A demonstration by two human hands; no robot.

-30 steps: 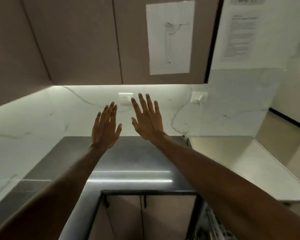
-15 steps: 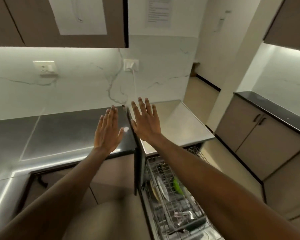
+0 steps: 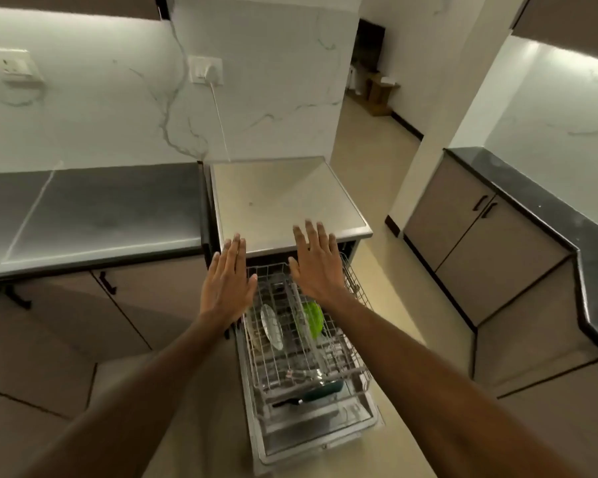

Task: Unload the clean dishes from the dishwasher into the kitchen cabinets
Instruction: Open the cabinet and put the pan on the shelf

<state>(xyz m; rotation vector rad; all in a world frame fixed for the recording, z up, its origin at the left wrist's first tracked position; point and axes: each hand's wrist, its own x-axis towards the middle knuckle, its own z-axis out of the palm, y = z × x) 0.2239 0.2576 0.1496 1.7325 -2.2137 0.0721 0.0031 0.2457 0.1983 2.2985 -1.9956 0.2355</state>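
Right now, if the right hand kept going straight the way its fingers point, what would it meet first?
Probably the front edge of the dishwasher top; the open right hand hovers above the rack, though depth is unclear.

Green plate (image 3: 312, 319), grey-veined white backsplash (image 3: 118, 108)

I see the dishwasher (image 3: 290, 208) standing right of the counter (image 3: 94, 215), against the back wall. Its racks (image 3: 308, 360) are pulled out in front, with a plate (image 3: 271, 326) standing left of a bowl (image 3: 313, 319). My left hand (image 3: 227, 281) and right hand (image 3: 316, 263) hang above the racks.
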